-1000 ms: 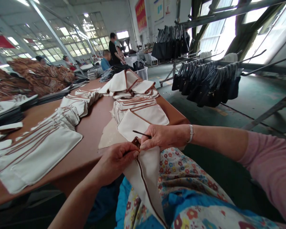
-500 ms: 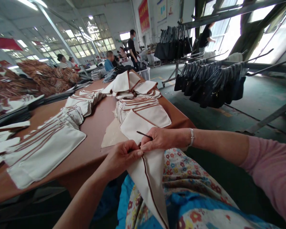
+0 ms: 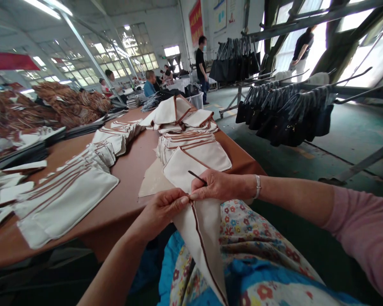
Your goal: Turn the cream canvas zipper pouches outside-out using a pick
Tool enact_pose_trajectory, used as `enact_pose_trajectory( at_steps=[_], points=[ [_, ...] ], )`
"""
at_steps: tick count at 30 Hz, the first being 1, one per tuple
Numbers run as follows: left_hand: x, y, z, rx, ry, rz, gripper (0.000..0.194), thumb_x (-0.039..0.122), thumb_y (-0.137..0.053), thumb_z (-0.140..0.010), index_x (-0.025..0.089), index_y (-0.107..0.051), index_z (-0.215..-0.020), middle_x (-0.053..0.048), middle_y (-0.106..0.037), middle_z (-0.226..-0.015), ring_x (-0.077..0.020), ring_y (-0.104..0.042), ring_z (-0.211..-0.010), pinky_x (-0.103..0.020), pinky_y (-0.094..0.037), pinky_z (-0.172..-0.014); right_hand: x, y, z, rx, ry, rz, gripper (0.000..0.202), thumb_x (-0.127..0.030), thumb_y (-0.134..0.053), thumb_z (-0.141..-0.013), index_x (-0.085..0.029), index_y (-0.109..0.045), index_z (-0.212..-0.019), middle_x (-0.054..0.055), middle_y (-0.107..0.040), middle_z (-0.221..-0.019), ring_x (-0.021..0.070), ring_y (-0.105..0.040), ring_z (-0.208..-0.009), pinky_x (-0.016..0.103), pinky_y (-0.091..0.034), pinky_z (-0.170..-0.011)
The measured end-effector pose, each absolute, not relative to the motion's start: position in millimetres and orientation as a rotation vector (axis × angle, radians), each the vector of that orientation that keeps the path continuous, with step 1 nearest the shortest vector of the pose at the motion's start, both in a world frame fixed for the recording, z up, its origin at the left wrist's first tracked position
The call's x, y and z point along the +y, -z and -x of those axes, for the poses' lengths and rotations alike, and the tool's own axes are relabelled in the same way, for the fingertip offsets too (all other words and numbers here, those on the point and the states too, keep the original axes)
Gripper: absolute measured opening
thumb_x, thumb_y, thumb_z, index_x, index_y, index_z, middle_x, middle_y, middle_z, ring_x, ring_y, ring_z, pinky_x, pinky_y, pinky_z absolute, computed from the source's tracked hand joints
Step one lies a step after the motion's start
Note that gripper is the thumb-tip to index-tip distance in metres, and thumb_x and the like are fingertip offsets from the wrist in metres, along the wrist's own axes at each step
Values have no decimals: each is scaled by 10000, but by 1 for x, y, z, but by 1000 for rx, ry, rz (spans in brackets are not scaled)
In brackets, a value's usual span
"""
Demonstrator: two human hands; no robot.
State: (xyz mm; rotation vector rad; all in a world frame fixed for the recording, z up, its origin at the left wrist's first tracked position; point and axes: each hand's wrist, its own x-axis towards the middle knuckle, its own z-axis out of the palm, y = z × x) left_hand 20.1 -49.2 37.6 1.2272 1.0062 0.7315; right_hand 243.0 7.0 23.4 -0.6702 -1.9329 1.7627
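A white bag panel [image 3: 208, 238] with dark brown edging hangs over my lap, its top corner pinched in both hands. My left hand [image 3: 161, 212] is closed, thumb and forefinger on the brown edge. Touching it at that corner, my right hand [image 3: 215, 185] is closed too, its thumb pressing the panel. A thin dark stick-like tool [image 3: 196, 176] pokes out from between the right fingers; its other end is hidden. Just beyond the hands lies another white panel [image 3: 178, 168] with brown edging, in front of a stack of similar panels [image 3: 191, 142].
The brown-covered table [image 3: 135, 163] carries a fanned row of white panels [image 3: 79, 199] on the left. Brown pieces [image 3: 67, 100] are heaped behind. Black bags [image 3: 284, 123] hang from a metal rack at right. A person in black [image 3: 201, 63] stands at the back.
Both hands stay closed on the panel corner, drawn slightly closer together. The view has shifted a little. In the background, the person by the right windows has changed position.
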Motion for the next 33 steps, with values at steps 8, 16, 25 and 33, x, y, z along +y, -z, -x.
enact_pose_trajectory(
  at_steps=[8, 16, 25, 33],
  points=[
    [-43, -36, 5, 772, -1116, -938, 129, 267, -698, -807, 151, -641, -797, -38, -613, -832, -178, -606, -761, -276, -497, -712, 23, -30, -250, -1804, -2222, 704, 615, -678, -485, -882, -92, -673, -896, 29, -597, -674, 68, -431, -447, 186, -271, -358],
    [-50, -9, 21, 849, -1106, -848, 438, 549, -581, -865, 168, -547, -651, -12, -573, -742, -139, -536, -613, -245, -452, -579, 9, 1, -235, -1990, -1821, 767, 302, -381, -737, -765, -124, -690, -918, -52, -525, -598, 47, -391, -441, 174, -269, -407],
    [-56, -23, 18, 1032, -677, -1224, 378, 283, -833, -718, 113, -702, -1029, -86, -674, -959, -197, -590, -857, -252, -459, -752, 0, -11, -241, -2100, -1626, 703, 204, -260, -667, -757, -88, -702, -861, -26, -569, -645, 78, -446, -574, 187, -334, -530],
    [-68, -6, -16, 1032, -676, -1110, 281, 321, -827, -709, 118, -698, -854, -41, -668, -744, -125, -565, -620, -206, -419, -567, -12, -4, -253, -2193, -1575, 787, 208, -252, -656, -780, -105, -667, -927, 4, -628, -783, 115, -529, -691, 204, -397, -615]
  ],
)
